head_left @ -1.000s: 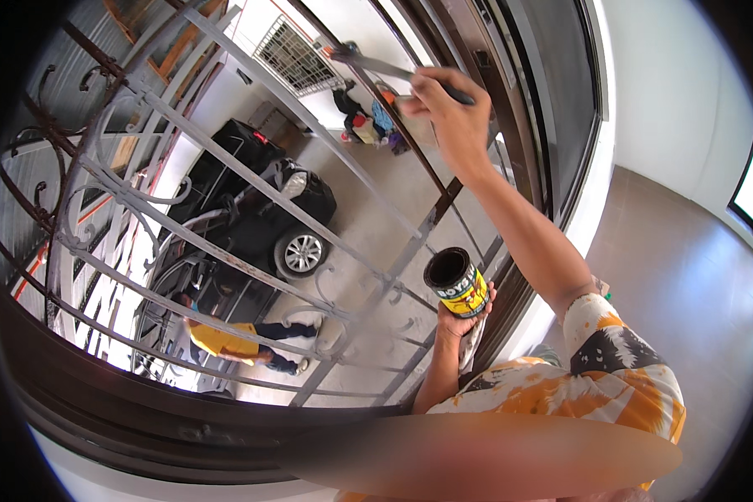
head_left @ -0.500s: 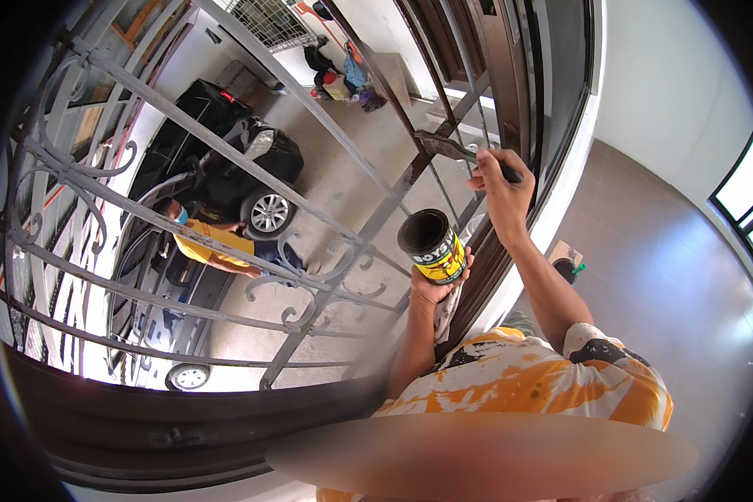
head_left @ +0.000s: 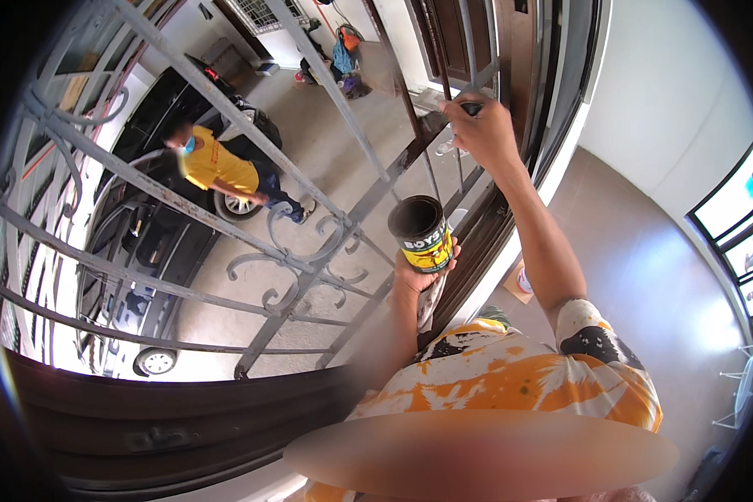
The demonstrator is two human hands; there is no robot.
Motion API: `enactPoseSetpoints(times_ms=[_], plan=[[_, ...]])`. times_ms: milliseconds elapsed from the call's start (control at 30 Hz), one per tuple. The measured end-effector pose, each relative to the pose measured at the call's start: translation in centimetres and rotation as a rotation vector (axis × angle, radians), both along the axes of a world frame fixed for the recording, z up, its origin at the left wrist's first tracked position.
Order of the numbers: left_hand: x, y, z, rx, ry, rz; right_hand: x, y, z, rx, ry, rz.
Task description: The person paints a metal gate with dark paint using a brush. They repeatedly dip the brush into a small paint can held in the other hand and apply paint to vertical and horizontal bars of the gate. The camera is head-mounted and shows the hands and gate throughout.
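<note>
At chest height, left hand [head_left: 417, 280] wraps small open yellow-and-black metal paint can [head_left: 422, 234], upright beside grey wrought-iron window grille [head_left: 309, 251]; right hand [head_left: 481, 134] fingers pinched shut on dark-handled brush [head_left: 472, 109] against grille bar.

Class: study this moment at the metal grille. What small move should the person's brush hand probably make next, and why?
Probably draw the brush along the bar. The right hand is raised to the grille, gripping a dark handle there, while the left hand holds the open paint tin below, apart from it.
</note>
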State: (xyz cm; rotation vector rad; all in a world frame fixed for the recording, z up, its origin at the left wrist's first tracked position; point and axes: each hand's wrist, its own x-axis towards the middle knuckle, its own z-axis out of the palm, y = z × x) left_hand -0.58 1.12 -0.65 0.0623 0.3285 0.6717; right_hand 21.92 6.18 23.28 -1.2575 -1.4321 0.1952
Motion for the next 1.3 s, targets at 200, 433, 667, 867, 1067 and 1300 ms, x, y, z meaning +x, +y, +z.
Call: enactPoseSetpoints(times_ms=[200, 433, 667, 867, 1067, 1300], plan=[[0.0, 0.2, 0.0, -0.005, -0.018, -0.007, 0.0, 1.1, -0.4, 0.158, -0.133, -0.037], [0.0, 0.1, -0.1, -0.027, 0.012, 0.008, -2.5, -4.2, -1.5, 0.062, -0.045, -0.194], [0.0, 0.3, -0.8, -0.037, -0.060, -0.016, -4.5, -7.7, -4.7, 0.121, 0.259, 0.128], [-0.2, 0.4, -1.4, -0.037, -0.096, -0.010, -3.9, -2.8, 0.1, -0.200, 0.236, 0.194], [-0.3, 0.3, -1.3, -0.050, -0.187, -0.013, -4.0, 2.1, 4.2, -0.403, 0.207, 0.300], [-0.2, 0.1, -0.8, -0.019, -0.137, 0.003, -4.6, 2.7, 5.3, -0.366, 0.056, 0.232]])
